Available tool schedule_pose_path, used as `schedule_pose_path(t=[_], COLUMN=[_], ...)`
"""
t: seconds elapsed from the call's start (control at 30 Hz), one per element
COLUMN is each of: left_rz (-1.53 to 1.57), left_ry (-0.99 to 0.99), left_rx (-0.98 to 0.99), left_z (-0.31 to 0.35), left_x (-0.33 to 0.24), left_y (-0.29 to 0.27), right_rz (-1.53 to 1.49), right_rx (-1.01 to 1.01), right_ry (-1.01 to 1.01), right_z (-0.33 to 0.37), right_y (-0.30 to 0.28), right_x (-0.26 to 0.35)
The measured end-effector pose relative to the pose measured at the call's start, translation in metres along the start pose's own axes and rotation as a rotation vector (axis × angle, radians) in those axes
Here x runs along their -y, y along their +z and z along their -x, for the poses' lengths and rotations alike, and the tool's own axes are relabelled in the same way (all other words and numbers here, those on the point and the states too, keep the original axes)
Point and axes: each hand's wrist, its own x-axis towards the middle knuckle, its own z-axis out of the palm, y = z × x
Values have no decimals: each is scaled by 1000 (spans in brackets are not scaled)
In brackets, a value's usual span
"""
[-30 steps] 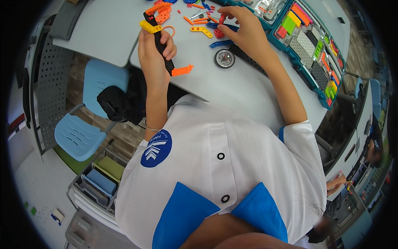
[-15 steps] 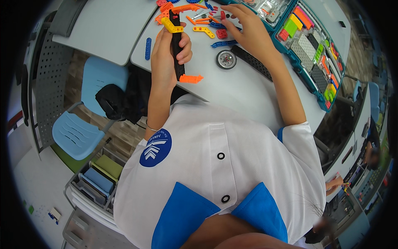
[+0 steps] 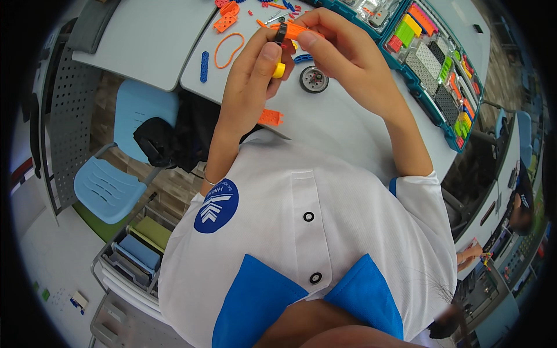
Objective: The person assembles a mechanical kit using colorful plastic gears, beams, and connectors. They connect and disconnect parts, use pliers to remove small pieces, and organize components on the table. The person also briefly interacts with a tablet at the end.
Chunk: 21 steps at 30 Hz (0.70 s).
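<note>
While the left hand (image 3: 249,80) keeps its thumb and fingers clamped around a black piece (image 3: 281,33), the right hand (image 3: 355,61) has its grip closed on an orange piece (image 3: 296,30) that meets the top of the black one. Both pieces are raised over the far part of the white table (image 3: 354,136), right between the two hands. A yellow piece (image 3: 279,70) pokes out from among the left fingers, and an orange connector (image 3: 270,118) shows beside the left wrist; the hand hides whether it joins the black piece.

To the left of the left hand, an orange rubber band (image 3: 218,46) lies in a loose loop on the table, with a blue strip (image 3: 204,66) full of holes just beside it and an orange plate (image 3: 225,23) a little farther off. Near the right hand, a wheel (image 3: 314,79) with a grey hub lies flat, and a curved blue piece (image 3: 302,58) sits just beyond it, partly covered by the hands. Farther right, a teal case (image 3: 416,91) stands open, filled with green, orange, yellow, white and black parts. A light blue chair (image 3: 145,113) stands left of the table, with a black bag (image 3: 155,144) against it.
</note>
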Motion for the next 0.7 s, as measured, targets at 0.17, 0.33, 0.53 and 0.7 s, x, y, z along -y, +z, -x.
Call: schedule_pose_path(t=[0.17,0.33,0.53,0.7], left_rz=[42,174,216,288], left_ry=[-11,-103,-156,-201], left_rx=[61,2,73,115], left_z=[3,4,4,3], left_x=[3,8,2,2], left_y=[-1,13,16,20], right_rz=[109,76,9,-148], right_rx=[16,18,27,81], right_ry=[-134,-24,50,57], right_z=[7,12,21,22], right_y=[-3,-8,-13,-18], right_x=[-2,-8,1,-6])
